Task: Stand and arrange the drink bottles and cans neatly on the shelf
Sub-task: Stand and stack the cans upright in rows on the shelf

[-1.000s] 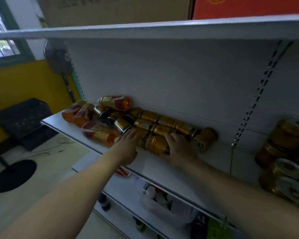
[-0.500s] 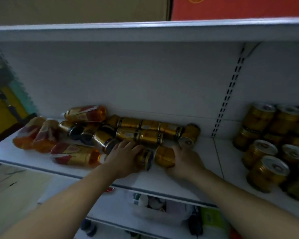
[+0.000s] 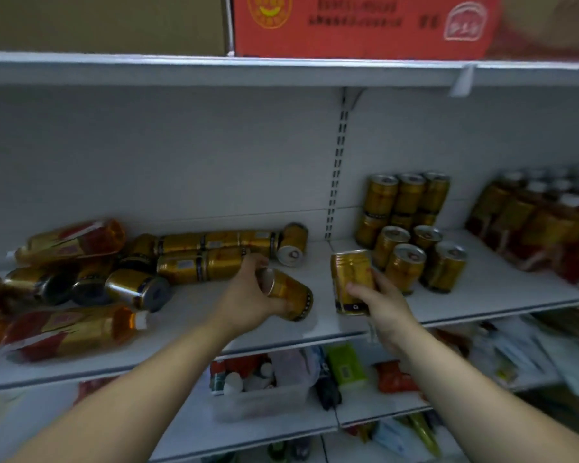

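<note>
R hand [image 3: 385, 305], fingers [image 3: 383, 284] curled round gold can [image 3: 351, 279], near upright, just left of standing cans [image 3: 411, 262] on shelf [image 3: 188, 322]. L hand [image 3: 248, 299] grips second can [image 3: 291, 297], long axis sideways; R nearer the row.

toppled cans [image 3: 211, 253] and bottles [image 3: 71, 329] lie at the shelf's [image 3: 181, 342] left; upright cans [image 3: 411, 228] stand right, more bottles [image 3: 542, 228] beyond them.
</note>
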Demonstrator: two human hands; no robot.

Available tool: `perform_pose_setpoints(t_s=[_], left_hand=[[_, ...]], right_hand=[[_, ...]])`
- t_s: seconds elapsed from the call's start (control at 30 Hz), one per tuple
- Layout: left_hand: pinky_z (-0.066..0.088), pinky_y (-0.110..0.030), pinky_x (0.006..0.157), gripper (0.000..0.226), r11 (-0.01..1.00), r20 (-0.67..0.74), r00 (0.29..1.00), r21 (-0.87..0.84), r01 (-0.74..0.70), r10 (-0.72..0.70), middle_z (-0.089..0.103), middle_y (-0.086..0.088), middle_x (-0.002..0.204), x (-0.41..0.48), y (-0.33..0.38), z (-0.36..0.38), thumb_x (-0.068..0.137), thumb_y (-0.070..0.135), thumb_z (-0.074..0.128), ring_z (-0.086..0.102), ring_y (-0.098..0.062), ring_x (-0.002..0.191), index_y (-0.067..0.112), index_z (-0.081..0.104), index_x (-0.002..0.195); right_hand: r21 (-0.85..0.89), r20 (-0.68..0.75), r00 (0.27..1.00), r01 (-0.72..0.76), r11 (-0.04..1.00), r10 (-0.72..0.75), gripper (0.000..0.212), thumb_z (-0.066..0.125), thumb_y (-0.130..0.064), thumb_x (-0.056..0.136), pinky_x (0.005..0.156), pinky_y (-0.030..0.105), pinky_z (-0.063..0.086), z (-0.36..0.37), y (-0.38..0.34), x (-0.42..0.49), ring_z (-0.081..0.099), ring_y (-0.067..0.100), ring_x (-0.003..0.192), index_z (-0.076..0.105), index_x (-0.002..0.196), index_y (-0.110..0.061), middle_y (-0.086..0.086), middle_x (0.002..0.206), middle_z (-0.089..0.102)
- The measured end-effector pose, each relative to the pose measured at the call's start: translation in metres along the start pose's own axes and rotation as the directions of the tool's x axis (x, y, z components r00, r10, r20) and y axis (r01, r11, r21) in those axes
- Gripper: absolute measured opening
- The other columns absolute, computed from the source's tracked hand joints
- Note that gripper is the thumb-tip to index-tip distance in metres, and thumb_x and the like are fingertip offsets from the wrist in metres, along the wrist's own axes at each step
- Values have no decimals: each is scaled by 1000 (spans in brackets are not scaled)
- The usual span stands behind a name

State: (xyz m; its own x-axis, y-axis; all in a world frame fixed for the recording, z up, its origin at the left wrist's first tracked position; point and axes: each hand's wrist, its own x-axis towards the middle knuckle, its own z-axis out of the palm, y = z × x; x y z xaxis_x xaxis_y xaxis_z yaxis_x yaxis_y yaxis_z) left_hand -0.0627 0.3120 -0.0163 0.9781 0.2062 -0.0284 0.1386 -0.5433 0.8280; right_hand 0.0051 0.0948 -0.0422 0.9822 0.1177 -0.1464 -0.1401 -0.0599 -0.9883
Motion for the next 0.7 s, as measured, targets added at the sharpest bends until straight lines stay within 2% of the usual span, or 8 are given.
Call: perform_pose_setpoints(t_s=[0.1, 0.2, 0.27, 0.37, 0.43, 0.57, 0.63, 0.7], left_hand=[[43, -21, 71, 75, 984, -73, 994, -152, -91, 81, 47, 9, 107, 1, 32, 28, 66, 16, 84, 51, -14, 98, 27, 35, 121], [41, -24, 84, 74, 972, -93, 985, -172, -160, 146, 50, 10, 117, 4, 61, 55, 67, 14, 83, 51, -12, 109, 31, 43, 127], [40, -20, 81, 75, 963, -97, 979, -188, -195, 180, 50, 14, 115, 5, 83, 73, 68, 12, 81, 51, -7, 106, 34, 42, 128], [41, -7, 69, 81, 954, -81, 977, -214, -208, 195, 51, 19, 109, 9, 117, 108, 69, 9, 80, 52, 2, 91, 27, 38, 137], [43, -4, 70, 81, 950, -74, 975, -219, -221, 209, 52, 22, 105, 13, 141, 136, 69, 7, 81, 53, 7, 90, 24, 40, 136], [45, -23, 86, 84, 946, -87, 982, -266, -186, 169, 54, 6, 120, 24, 182, 192, 68, 9, 82, 56, -11, 109, 22, 38, 138], [47, -28, 89, 84, 950, -99, 984, -260, -171, 150, 55, 4, 122, 28, 198, 214, 66, 12, 83, 55, -13, 111, 20, 39, 137], [50, -38, 94, 72, 958, -105, 989, -255, -132, 109, 60, 1, 120, 32, 207, 230, 64, 17, 84, 59, -17, 109, 20, 48, 128]], right_hand=[[88, -73, 996, 55, 995, -49, 51, 73, -1, 79, 88, 39, 49, -30, -6, -7, 62, 21, 97, 51, 122, -19, 5, 110, 64], [-7, -103, 985, 137, 991, -137, 68, 77, 2, 74, 81, 32, 44, -69, -14, -10, 59, 13, 91, 41, 128, -18, 2, 110, 60], [-54, -90, 979, 181, 982, -185, 77, 82, 1, 67, 79, 32, 48, -99, -17, -8, 61, 14, 94, 41, 128, -22, -1, 109, 61], [-123, -83, 965, 239, 963, -250, 74, 82, 5, 65, 69, 20, 48, -148, -20, -3, 61, 8, 92, 45, 121, -25, -6, 104, 62], [-137, -95, 954, 269, 953, -283, 75, 86, 0, 64, 74, 22, 48, -186, -21, 2, 62, 11, 96, 46, 121, -27, -6, 107, 61], [-179, -93, 948, 286, 941, -306, 75, 87, -21, 69, 86, 31, 49, -255, -28, 11, 59, 9, 101, 42, 129, -31, -13, 112, 57], [-194, -74, 949, 287, 938, -305, 74, 84, -25, 73, 85, 30, 47, -280, -32, 15, 56, 9, 101, 41, 132, -30, -14, 112, 55], [-195, -45, 954, 282, 940, -295, 74, 83, -27, 74, 82, 27, 45, -298, -34, 21, 55, 12, 102, 41, 134, -29, -11, 113, 54]])
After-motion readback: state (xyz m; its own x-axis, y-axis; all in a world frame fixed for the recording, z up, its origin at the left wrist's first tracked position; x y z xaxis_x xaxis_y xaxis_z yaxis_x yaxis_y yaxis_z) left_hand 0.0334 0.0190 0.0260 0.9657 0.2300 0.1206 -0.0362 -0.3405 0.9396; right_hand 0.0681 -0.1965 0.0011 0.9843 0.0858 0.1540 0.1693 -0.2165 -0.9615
